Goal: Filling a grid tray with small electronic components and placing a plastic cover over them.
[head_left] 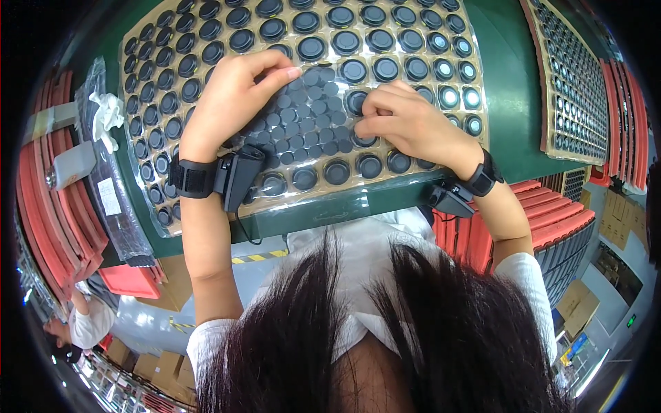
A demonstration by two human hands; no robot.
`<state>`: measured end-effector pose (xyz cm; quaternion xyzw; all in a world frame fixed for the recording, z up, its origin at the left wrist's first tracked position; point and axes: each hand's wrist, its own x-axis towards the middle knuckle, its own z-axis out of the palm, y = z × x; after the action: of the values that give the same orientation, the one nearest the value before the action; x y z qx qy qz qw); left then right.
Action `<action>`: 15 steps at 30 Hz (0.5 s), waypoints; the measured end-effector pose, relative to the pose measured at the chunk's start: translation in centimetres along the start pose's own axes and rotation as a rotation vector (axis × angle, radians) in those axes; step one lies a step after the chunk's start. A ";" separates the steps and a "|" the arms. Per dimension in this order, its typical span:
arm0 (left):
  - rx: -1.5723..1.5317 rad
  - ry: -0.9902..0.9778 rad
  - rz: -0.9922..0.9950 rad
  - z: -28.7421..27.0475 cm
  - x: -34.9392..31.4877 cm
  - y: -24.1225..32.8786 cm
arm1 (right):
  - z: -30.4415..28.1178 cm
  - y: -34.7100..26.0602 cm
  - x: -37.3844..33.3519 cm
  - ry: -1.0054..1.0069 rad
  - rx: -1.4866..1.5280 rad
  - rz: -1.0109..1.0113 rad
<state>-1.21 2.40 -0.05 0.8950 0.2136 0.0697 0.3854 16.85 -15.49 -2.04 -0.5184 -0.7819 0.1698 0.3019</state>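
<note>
A clear sheet of round dark grey stick-on discs (pixel 303 113) lies across a large tray of round black parts (pixel 311 48). Over the sheet's upper left edge, my left hand (pixel 237 89) is closed, thumb and forefinger pinched at that edge. My right hand (pixel 410 120) is closed just right of the sheet, fingertips down at a black part (pixel 357 102) in its tray pocket. Whatever small thing those fingertips hold is hidden. Each wrist wears a black strap with a small device on it.
The tray rests on a green table (pixel 509 82). A second tray of parts (pixel 575 89) stands at the right. Stacked red trays (pixel 51 186) are at the left, beside a plastic-wrapped strip (pixel 113 199) and crumpled white material (pixel 107 117). Another person (pixel 89 320) is at lower left.
</note>
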 end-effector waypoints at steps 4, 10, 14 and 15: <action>0.008 -0.002 -0.011 0.0 0.0 0.0 | 0.0 0.0 0.1 -0.009 -0.001 0.002; 0.021 -0.010 -0.022 0.0 0.0 0.0 | 0.1 -0.1 0.1 -0.018 -0.021 -0.006; 0.026 -0.012 -0.020 0.0 0.0 -0.1 | 0.0 -0.1 0.2 -0.019 -0.028 -0.008; 0.028 -0.014 -0.018 0.0 0.0 -0.1 | 0.0 -0.1 0.2 -0.022 -0.032 -0.006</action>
<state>-1.21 2.49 -0.09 0.8987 0.2199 0.0570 0.3751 16.75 -15.34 -1.93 -0.5189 -0.7894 0.1620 0.2853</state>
